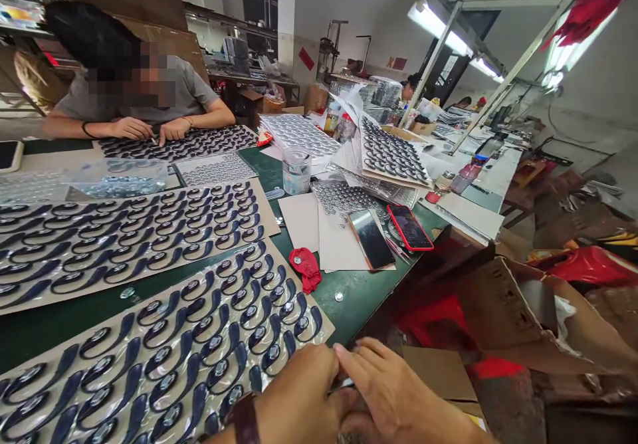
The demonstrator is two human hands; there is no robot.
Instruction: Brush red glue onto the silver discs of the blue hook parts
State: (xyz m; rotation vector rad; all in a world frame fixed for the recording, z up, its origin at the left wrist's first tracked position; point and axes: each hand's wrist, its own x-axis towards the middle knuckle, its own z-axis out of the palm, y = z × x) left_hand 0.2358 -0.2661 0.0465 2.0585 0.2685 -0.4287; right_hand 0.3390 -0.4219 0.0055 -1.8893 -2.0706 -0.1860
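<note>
My left hand [299, 394] and my right hand [399, 391] meet at the bottom edge, just past the corner of the green table [359, 298]. Their fingertips pinch together around a small pale thing that I cannot make out. A brown strap circles my left wrist. Right beside my left hand lies a cardboard sheet [164, 357] covered with rows of dark blue curved pieces, each with a clear round dome. A second such sheet [129, 238] lies farther back.
Two phones [371, 239] [409, 226] lie on white cards near a red cloth [306, 268] and a clear cup [296, 171]. A person in a grey shirt [189, 92] works at more sheets across the table. Torn cardboard boxes [523, 311] and a red stool crowd the floor on the right.
</note>
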